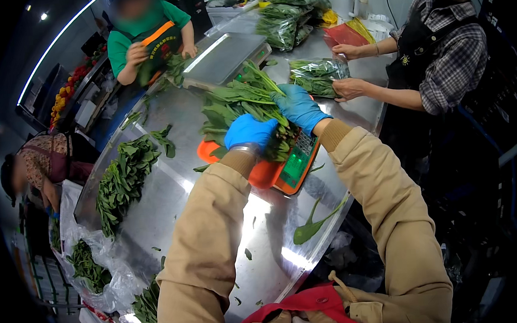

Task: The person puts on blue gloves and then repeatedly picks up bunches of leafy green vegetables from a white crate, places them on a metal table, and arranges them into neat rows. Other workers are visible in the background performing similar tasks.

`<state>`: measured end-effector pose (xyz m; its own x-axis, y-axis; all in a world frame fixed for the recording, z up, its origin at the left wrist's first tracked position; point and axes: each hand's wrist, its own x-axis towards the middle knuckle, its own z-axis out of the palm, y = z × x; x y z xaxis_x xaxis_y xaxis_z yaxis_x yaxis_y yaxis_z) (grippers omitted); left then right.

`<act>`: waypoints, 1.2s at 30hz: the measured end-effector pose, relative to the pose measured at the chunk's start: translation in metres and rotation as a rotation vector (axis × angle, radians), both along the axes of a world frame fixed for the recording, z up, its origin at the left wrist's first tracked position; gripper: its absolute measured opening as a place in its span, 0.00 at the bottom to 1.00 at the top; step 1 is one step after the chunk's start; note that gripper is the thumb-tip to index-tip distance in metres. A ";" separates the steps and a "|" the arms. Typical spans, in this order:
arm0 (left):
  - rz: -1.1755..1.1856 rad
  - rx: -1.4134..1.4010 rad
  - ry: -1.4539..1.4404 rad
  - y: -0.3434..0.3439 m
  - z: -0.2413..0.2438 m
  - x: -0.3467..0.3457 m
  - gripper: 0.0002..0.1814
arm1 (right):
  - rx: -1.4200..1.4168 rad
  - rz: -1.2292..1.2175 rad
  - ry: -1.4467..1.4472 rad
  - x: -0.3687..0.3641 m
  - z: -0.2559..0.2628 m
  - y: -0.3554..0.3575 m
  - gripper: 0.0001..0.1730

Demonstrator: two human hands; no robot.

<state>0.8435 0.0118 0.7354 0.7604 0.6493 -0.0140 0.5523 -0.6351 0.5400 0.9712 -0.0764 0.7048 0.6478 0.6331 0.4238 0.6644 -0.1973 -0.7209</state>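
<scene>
A bunch of leafy greens (237, 103) lies over an orange digital scale (294, 170) with a lit green display. My right hand (299, 105), in a blue-green glove, is closed around the stems at the upper right of the bunch. On its lower side my left hand (250, 133), in a bright blue glove, rests against the leaves and stems; its fingertips are hidden, so its grip cannot be told. Part of an orange tray (263, 174) shows beneath the greens. A loose leafy stem (309, 230) lies on the metal table nearer to me.
A large pile of greens (124, 183) lies on the metal table (192, 236) at left. Across stands a second scale (228, 59) by a co-worker in green. At right another co-worker holds bagged greens (315, 76). Filled bags (283, 18) are stacked behind.
</scene>
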 end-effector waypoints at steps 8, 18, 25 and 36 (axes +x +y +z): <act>0.086 -0.185 -0.177 0.005 -0.018 -0.014 0.20 | -0.007 0.041 0.045 -0.007 0.010 -0.002 0.15; 0.222 -0.598 -0.456 0.003 -0.040 -0.018 0.12 | 0.020 0.101 0.112 -0.014 0.006 -0.004 0.14; 0.147 -0.279 -0.355 0.009 -0.039 -0.011 0.13 | 0.002 0.082 0.180 -0.019 -0.001 -0.007 0.15; 0.254 -0.721 -0.757 -0.006 -0.061 -0.022 0.11 | -0.209 0.097 -0.235 -0.040 0.013 -0.013 0.23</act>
